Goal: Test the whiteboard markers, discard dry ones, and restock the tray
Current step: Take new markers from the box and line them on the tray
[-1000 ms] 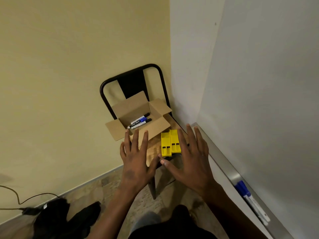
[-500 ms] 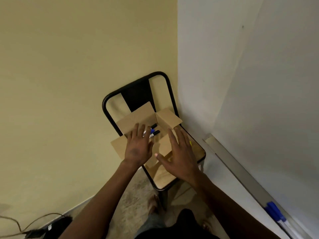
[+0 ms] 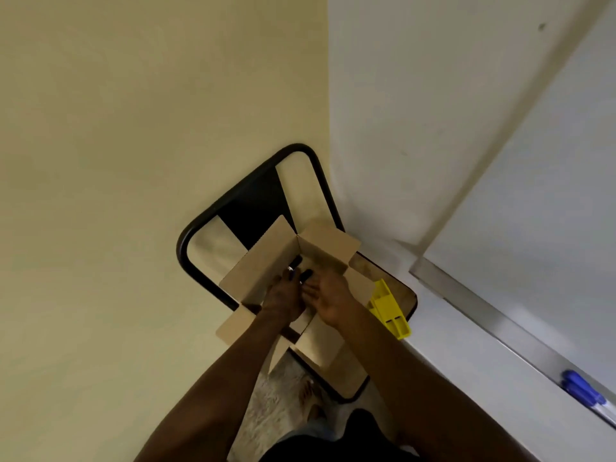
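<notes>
- The markers (image 3: 297,266) lie in the bottom of the open cardboard box (image 3: 266,261) on the chair (image 3: 246,201); only dark ends poke out just beyond the fingertips, long axes running from near-left to far-right.
- Both hands are down inside the box, right on top of the markers. The left hand (image 3: 283,300) is the nearer one to the visible ends, its fingers reaching straight onto them.
- The right hand (image 3: 328,298) sits just beside it, palm turned up a little, fingers loosely bent.
- Whether either hand has actually closed round a marker I cannot tell; the fingers cover the barrels and the view is blurred there.
- How many markers are in the box is hidden too.
- A yellow holder (image 3: 388,310) rests on the chair seat just right of the box.
- Farther right, the whiteboard (image 3: 533,195) has its metal tray (image 3: 483,315), with blue-capped markers (image 3: 581,390) at the near end, cut off by the frame edge.
</notes>
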Tool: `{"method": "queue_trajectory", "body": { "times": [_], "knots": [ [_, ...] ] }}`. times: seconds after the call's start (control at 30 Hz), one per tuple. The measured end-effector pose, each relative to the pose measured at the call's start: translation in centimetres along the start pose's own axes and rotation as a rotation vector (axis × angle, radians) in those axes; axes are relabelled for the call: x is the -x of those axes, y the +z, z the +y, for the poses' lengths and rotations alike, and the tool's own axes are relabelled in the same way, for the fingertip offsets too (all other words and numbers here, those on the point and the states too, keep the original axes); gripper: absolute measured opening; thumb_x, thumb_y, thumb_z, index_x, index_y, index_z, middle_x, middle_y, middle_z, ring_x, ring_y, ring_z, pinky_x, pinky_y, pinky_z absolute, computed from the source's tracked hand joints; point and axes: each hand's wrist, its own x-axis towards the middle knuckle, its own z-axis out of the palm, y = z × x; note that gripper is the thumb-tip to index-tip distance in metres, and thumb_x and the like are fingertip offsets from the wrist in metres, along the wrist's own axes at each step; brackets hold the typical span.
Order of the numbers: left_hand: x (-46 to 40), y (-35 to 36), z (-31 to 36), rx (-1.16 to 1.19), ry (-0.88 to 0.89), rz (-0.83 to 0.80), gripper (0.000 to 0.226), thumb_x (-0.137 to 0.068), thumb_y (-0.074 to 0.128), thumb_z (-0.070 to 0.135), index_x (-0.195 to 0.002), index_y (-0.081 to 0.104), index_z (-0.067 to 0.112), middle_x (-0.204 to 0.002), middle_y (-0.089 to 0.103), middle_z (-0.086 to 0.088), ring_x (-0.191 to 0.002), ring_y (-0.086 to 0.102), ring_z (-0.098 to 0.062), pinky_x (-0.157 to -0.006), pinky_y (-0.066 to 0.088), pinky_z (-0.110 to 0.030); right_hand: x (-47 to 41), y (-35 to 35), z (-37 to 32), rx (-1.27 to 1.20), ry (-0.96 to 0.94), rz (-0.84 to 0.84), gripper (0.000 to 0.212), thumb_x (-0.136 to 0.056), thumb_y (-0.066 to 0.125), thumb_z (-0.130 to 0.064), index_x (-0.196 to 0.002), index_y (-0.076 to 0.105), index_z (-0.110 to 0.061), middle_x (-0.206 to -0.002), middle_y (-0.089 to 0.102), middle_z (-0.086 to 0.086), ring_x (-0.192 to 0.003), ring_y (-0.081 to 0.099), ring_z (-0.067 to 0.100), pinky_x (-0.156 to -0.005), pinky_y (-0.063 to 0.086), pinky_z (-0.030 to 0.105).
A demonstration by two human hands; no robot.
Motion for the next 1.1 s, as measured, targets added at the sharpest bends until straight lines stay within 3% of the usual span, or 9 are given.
{"method": "queue_trajectory", "body": {
  "times": [0.13,0.33,0.5,0.63,0.73,0.8,0.87,0.97,1.1],
  "knots": [
    [-1.4,0.6,-0.5,0.034,-0.004,0.036,0.095,-0.092,0.063,0.035,-0.161,0.001,0.017,-0.157,0.032,-0.015,-0.133,0.047,-0.036,-0.110,0.044,-0.046,-2.1,1.4,-0.1,-0.043,0.026,0.072,0.026,-0.106,0.045,-0.020,-0.125,0.055,-0.005,-0.094,0.057,0.011,-0.086,0.056,0.027,-0.088,0.050,0.038],
    [-1.9,0.2,-1.1,0.224,-0.045,0.101,0.036,-0.099,0.060,0.021,-0.132,0.053,0.010,-0.131,0.061,-0.013,-0.116,0.060,-0.028,-0.096,0.046,-0.031,-4.1,2.7,-0.7,-0.006,0.097,0.193,0.028,-0.108,0.042,-0.031,-0.099,0.057,-0.009,-0.087,0.054,0.009,-0.076,0.052,0.022,-0.086,0.048,0.039],
    [-2.0,0.5,-1.9,0.272,-0.087,0.073,0.017,-0.096,0.060,0.015,-0.110,0.066,0.006,-0.110,0.068,-0.014,-0.103,0.065,-0.029,-0.074,0.042,-0.028,-5.1,2.9,-0.2,0.031,0.047,0.162,0.039,-0.110,0.028,-0.013,-0.143,0.042,0.003,-0.083,0.044,-0.001,-0.069,0.045,0.011,-0.067,0.044,0.028],
    [-2.3,0.2,-1.7,0.367,-0.151,0.007,0.018,-0.097,0.062,0.019,-0.107,0.067,0.005,-0.106,0.068,-0.013,-0.100,0.067,-0.030,-0.071,0.043,-0.030,-6.0,4.0,0.1,0.039,0.049,0.210,0.027,-0.110,0.030,-0.016,-0.090,0.049,-0.016,-0.088,0.047,0.000,-0.074,0.050,0.014,-0.077,0.048,0.034],
    [-2.7,0.0,-1.6,0.552,-0.203,-0.027,0.016,-0.099,0.060,0.019,-0.101,0.069,0.006,-0.105,0.070,-0.016,-0.096,0.068,-0.032,-0.080,0.055,-0.040,-6.9,3.6,-0.3,0.041,0.114,0.261,0.031,-0.110,0.030,-0.017,-0.090,0.053,-0.013,-0.090,0.049,0.006,-0.083,0.055,0.026,-0.065,0.042,0.033],
    [-2.6,-0.2,-1.3,0.678,-0.222,-0.054,0.017,-0.100,0.059,0.017,-0.110,0.069,0.007,-0.109,0.069,-0.014,-0.100,0.066,-0.032,-0.077,0.051,-0.036,-7.3,3.4,-0.5,0.144,0.098,0.276,0.034,-0.109,0.034,-0.015,-0.079,0.049,-0.013,-0.080,0.047,0.007,-0.069,0.048,0.021,-0.058,0.040,0.031],
    [-2.2,-0.6,-0.9,0.789,-0.237,-0.034,0.024,-0.102,0.055,0.014,-0.120,0.067,0.005,-0.119,0.067,-0.016,-0.107,0.064,-0.033,-0.079,0.048,-0.034,-7.4,3.5,-0.6,0.235,0.079,0.304,0.034,-0.107,0.044,-0.016,-0.073,0.047,-0.013,-0.079,0.051,0.008,-0.066,0.046,0.020,-0.063,0.047,0.032],
    [-1.6,-1.6,-0.4,0.942,-0.256,-0.002,0.027,-0.105,0.050,0.010,-0.126,0.062,0.000,-0.130,0.062,-0.026,-0.116,0.060,-0.040,-0.094,0.049,-0.042,-7.3,3.5,-1.0,0.250,0.077,0.225,0.027,-0.107,0.047,-0.021,-0.086,0.058,-0.007,-0.096,0.057,0.014,-0.082,0.052,0.027,-0.096,0.050,0.042],
    [-0.5,-3.2,-0.9,1.242,-0.254,0.022,0.022,-0.099,0.060,0.007,-0.117,0.069,0.014,-0.126,0.068,-0.020,-0.103,0.067,-0.030,-0.079,0.056,-0.034,-7.7,2.5,-0.8,0.225,0.046,0.194,0.015,-0.102,0.053,-0.007,-0.104,0.065,0.001,-0.102,0.061,0.017,-0.095,0.060,0.032,-0.089,0.056,0.045]
  ]
}}
